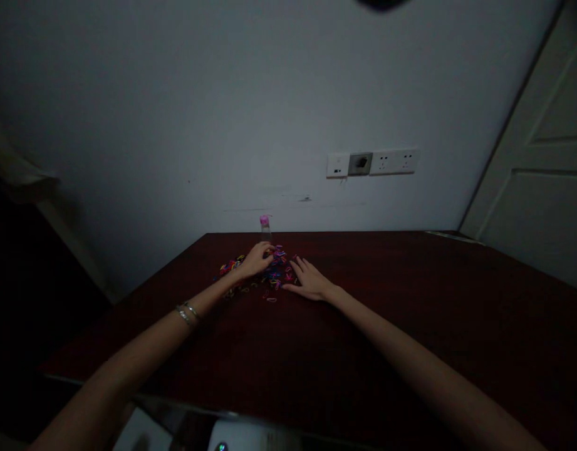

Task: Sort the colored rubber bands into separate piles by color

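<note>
Small multicoloured loops (288, 270) that look like rubber bands lie scattered in a loose pile on the dark red table (391, 294). A clear bottle with a pink cap (265, 229) stands upright behind them, its lower part hidden by my left hand (257, 259). That hand is over the pile with its fingers curled in; whatever they hold is too small to make out. Flat on the table at the pile's right edge rests my right hand (311, 280), fingers spread, fingertips beside several loops. Two silver bracelets (188, 312) circle my left wrist.
Behind the table rises a pale wall with a row of sockets (373, 163). A white door (542, 169) is at the right. Below the table's front edge a white object with a small light (245, 436) is partly visible. The room is dim.
</note>
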Available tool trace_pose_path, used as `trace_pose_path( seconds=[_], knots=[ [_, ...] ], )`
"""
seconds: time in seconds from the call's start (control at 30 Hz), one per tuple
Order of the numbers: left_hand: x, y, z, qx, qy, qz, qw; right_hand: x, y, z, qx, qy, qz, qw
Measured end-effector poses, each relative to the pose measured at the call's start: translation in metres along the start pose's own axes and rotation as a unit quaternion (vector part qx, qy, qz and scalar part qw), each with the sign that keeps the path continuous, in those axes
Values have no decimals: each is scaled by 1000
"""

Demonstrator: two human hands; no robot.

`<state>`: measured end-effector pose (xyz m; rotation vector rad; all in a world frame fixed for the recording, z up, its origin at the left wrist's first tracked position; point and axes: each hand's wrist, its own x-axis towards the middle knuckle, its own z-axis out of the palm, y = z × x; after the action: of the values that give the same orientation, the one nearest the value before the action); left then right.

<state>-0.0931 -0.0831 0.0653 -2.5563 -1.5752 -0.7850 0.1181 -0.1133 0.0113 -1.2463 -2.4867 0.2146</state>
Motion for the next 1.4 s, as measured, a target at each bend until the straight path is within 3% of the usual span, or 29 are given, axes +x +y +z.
trace_pose_path(
  seconds=[0.2, 0.27, 0.37, 0.57, 0.73, 0.83, 0.97, 1.2, 1.3, 1.4],
  knots=[
    [-37, -97, -20, 52, -52, -110, 991, 33, -7, 21, 28, -26, 20, 999],
    [-47, -117, -21, 66, -62, -154, 984, 44, -5, 24, 32, -30, 23, 999],
    [-59, -130, -20, 60, -76, -210, 973, 57, -3, 27, 42, -31, 28, 998],
    [-67, -129, -15, -50, -59, -245, 967, 83, -2, 29, 136, 22, 46, 989],
    [-70, -137, -14, -130, 24, -272, 953, 98, 15, 19, 191, 132, 152, 961],
    [-69, -137, -11, -164, 57, -278, 945, 102, 24, 16, 193, 116, 189, 956],
    [-59, -119, -2, -222, 78, -275, 932, 104, 10, 21, 192, 63, 145, 968],
    [-39, -80, 13, -366, 105, -280, 881, 110, -34, 24, 238, 78, 65, 966],
    [-38, -84, 8, -397, 123, -271, 868, 109, -25, 17, 292, 116, 73, 947],
    [-46, -100, -5, -383, 158, -262, 872, 101, -4, 10, 303, 154, 116, 933]
  ],
)
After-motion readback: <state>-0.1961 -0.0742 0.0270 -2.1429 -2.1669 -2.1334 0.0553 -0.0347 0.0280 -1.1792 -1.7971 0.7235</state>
